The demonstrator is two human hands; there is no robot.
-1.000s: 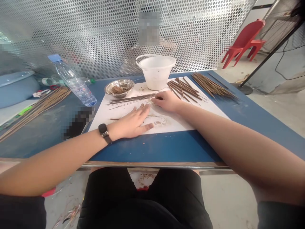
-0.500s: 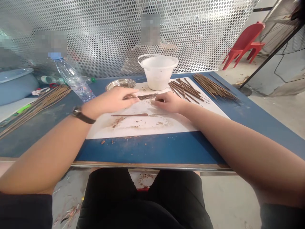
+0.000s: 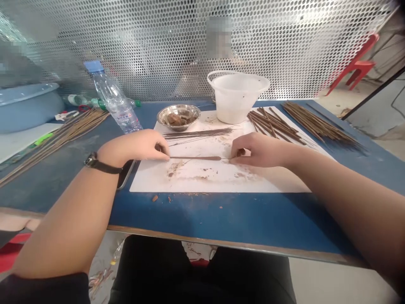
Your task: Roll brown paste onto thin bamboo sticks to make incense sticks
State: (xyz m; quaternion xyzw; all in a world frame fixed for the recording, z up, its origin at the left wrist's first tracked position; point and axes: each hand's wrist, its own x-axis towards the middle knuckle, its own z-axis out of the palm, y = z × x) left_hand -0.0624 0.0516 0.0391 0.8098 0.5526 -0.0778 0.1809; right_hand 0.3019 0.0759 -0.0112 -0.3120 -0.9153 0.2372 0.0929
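Observation:
On the white board (image 3: pixel 196 173) lies a brown paste-coated stick (image 3: pixel 202 158), thicker near its right end, where a thin bare end sticks out. My left hand (image 3: pixel 136 145) pinches its left tip. At the opposite side, my right hand (image 3: pixel 257 150) has thumb and fingers closed on the bare end. Something dark brown shows inside the curled right fingers; I cannot make out what it is. Behind the stick is a row of thin dark sticks (image 3: pixel 199 134). A metal bowl (image 3: pixel 161 118) with brown lumps stands farther back.
A white bucket (image 3: pixel 237 99) stands at the back. Coated sticks (image 3: pixel 275 124) and a larger bundle (image 3: pixel 316 124) lie right. A tilted water bottle (image 3: pixel 118 105), a phone (image 3: pixel 126 175), long sticks (image 3: pixel 60 139) and a blue basin (image 3: pixel 28 107) are left. Perforated metal (image 3: pixel 177 46) rises behind.
Both hands have come from the thin dark sticks down to the coated stick and now grip its two ends. The view has shifted, and the bowl's lumps now show.

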